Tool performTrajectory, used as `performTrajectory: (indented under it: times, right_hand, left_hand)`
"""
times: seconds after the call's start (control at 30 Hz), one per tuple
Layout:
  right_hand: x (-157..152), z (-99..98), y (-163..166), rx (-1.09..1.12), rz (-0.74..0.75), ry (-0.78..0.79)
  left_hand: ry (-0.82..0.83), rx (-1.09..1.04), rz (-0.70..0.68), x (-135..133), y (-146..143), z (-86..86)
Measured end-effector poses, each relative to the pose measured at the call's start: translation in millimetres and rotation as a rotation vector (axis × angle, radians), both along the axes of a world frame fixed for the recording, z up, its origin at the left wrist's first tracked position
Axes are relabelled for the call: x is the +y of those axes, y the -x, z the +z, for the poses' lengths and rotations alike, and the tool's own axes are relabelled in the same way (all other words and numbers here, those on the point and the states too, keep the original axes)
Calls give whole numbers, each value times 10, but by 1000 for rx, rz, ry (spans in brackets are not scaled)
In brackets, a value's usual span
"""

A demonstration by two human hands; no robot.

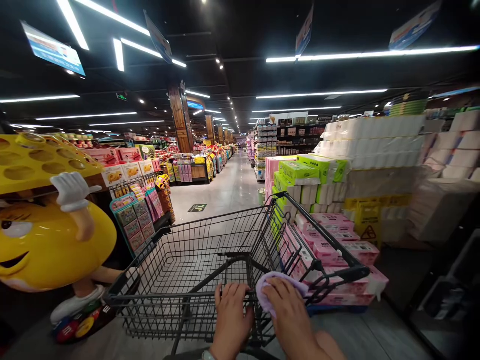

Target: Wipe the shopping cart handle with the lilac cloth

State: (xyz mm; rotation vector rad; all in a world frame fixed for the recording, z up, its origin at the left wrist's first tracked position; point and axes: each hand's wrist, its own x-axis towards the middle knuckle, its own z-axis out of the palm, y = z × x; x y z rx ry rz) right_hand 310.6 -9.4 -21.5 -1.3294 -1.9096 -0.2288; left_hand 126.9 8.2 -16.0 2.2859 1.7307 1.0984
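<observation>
The widest thing in the lower half of the frame is a dark wire shopping cart, turned side-on, its rim running from the lower left to the right. How far the handling has got cannot be read from one view: the metal looks alike all along, with no mark to divide parts gone over from parts left. What shows is a cloth at work on a single stretch, right of lower centre; the thick bar slanting down at the right, and the rim toward the left, have no hand on them.

A large yellow mascot figure fills the left edge, and stacked white paper rolls rise at the upper right, above pink packs.

Both forearms enter from the bottom edge and reach forward, hands close side by side and backs upward. The left hand, at lower centre, is partly closed, its fingers bent over the near rim and its thumb at the side. The right hand, just beside it, leans up and to the left, fingers together and gently curved, holding the cloth against the cart; its palm is hidden, so how firmly it grips cannot be told.

Smallest is the pale lilac cloth, bunched under those fingers.
</observation>
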Motion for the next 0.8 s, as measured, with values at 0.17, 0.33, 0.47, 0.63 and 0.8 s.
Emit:
performTrajectory:
  times: [0.17,0.33,0.47,0.63,0.8]
  right_hand:
    - [-74,194,78,69,132,180]
    - [-65,513,6,-61,144,98]
    - [-8,407,175,-272,139,-8]
    - [43,352,213,-488,216,-77]
    - [39,841,67,-607,329,79]
  left_hand:
    - [-99,53,-23,-29,-162,-184]
    - [-219,10,30,-21,-295,-423]
    - [-279,8,-12,-34,-161,-530]
    - [-352,85,-2,-49,14,-641]
    - [-273,84,-10,-83,-8,-596]
